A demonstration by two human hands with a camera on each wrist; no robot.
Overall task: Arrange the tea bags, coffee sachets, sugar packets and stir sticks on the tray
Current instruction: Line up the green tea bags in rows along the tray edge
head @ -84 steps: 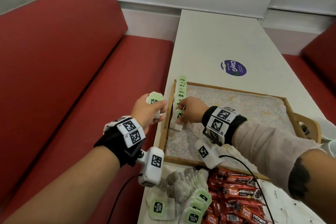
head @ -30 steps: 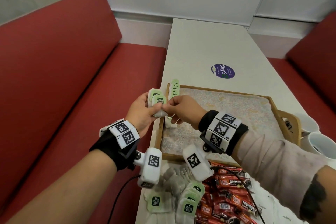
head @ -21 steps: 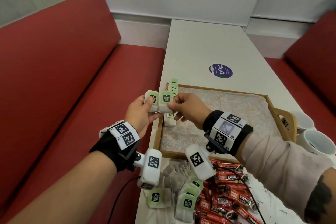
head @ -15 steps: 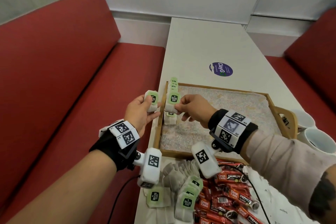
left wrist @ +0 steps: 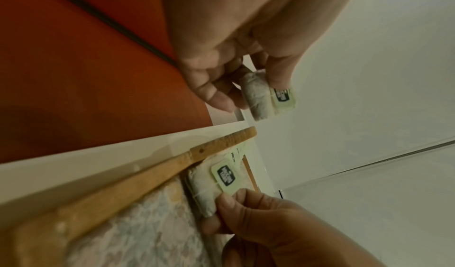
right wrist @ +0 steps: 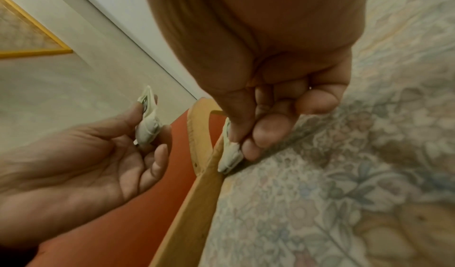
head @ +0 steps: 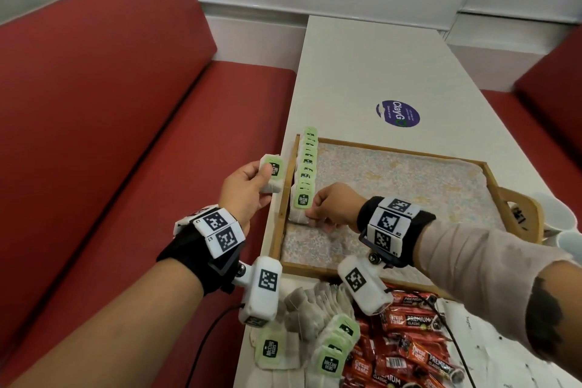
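Tea bags [head: 301, 208] by right hand [head: 333, 208]: off-white pouches, pale green tags, dark label. Same on bag [head: 273, 178] in left hand [head: 245, 192]. Tray [head: 285, 198] rim: light wood; liner pastel floral. Sachets [head: 406, 346] below right wrist: red, white lettering. Bench [head: 110, 135] left of left hand: red. Table [head: 362, 72]: white, purple round sticker [head: 397, 114].

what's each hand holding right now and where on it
Left hand grips a tea bag by its pouch, beside the tray. Right hand pinches the lower pouch edge of another tea bag, at the row's near end.
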